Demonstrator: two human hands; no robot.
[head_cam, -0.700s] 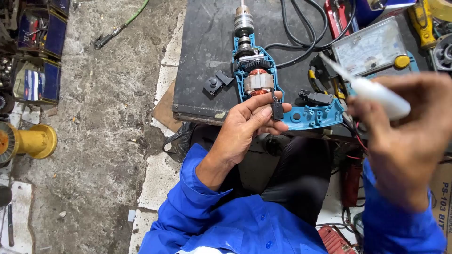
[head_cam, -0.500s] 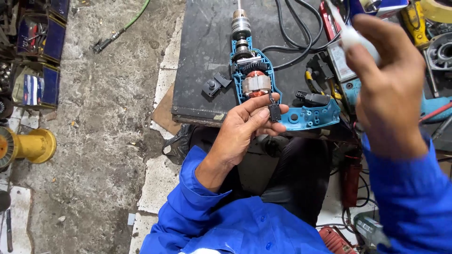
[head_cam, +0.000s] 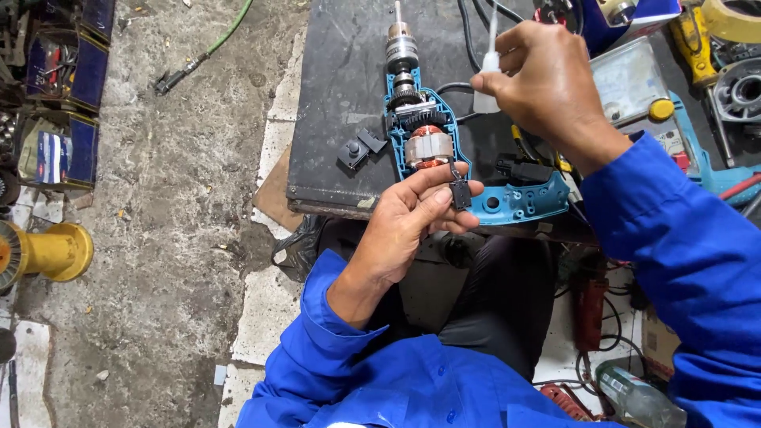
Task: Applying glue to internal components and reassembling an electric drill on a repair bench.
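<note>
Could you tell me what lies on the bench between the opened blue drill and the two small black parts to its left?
Nothing: in the head view only bare dark bench top separates the opened drill from the small black parts.

Single head view, steep downward, close over dark worktop [head_cam: 341,119].

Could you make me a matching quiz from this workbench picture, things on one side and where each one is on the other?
Things:
1. white tube
2. small black part
3. opened drill
4. yellow reel

Places:
A. on the concrete floor, far left
B. lying on the dark bench top
C. in the right hand, raised over the bench
D. pinched in the left hand fingers

Pairs: 1-C, 2-D, 3-B, 4-A
</note>
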